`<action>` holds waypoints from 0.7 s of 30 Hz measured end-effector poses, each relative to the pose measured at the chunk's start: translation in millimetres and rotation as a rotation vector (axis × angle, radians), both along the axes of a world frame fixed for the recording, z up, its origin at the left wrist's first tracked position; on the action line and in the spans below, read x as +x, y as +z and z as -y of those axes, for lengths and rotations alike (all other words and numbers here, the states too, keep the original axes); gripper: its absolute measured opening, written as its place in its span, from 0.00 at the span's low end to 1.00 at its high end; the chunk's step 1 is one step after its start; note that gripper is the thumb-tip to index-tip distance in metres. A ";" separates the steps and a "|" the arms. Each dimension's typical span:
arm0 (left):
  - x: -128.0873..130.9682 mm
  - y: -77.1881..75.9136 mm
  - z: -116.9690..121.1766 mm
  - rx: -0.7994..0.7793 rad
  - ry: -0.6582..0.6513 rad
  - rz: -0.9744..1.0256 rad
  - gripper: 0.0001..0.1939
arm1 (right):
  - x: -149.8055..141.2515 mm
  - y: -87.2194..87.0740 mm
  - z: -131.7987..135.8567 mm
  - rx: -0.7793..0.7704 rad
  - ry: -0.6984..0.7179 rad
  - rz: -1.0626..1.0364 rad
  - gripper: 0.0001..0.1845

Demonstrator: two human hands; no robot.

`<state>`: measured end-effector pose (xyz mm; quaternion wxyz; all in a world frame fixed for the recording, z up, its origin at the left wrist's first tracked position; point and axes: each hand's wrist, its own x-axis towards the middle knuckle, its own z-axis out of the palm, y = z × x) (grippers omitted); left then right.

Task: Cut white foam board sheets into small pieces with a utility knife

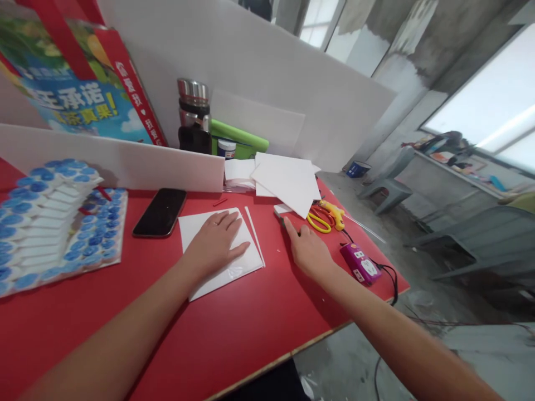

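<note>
My left hand [219,239] lies flat, fingers outstretched, on a white square board [225,281]. A thin white strip [253,234] lies along the board's right edge, with a narrow gap between them. To the right, my right hand [309,250] is closed around a utility knife [281,218], index finger stretched along it. The knife's front end points away from me, and my fingers hide most of its body. Just beyond it lie loose white boards [288,178], overlapping in a stack.
Scissors with yellow handles [319,223], a yellow glue gun [334,214] and a purple power strip [360,264] lie on the right. A phone [161,213] and a blue-and-white craft piece [54,223] are on the left. A steel flask [194,114] stands behind.
</note>
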<state>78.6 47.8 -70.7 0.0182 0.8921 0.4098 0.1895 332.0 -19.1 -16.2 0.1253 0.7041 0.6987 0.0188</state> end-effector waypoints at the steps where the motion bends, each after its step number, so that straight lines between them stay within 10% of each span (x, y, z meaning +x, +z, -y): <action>1: -0.1 0.0 0.3 -0.001 0.002 -0.013 0.32 | -3.5 -2.3 -5.4 0.044 0.014 -0.002 0.33; 5: -0.3 0.7 1.5 -0.025 0.012 -0.026 0.32 | -30.5 0.9 -20.9 0.203 0.096 -0.135 0.28; 12: -1.7 -0.3 0.9 -0.024 -0.003 -0.009 0.31 | -63.9 19.1 -37.7 -0.031 0.086 -0.339 0.19; 21: -0.7 4.0 4.2 -0.056 -0.013 0.026 0.30 | -28.3 60.3 22.0 -0.225 0.075 -0.435 0.17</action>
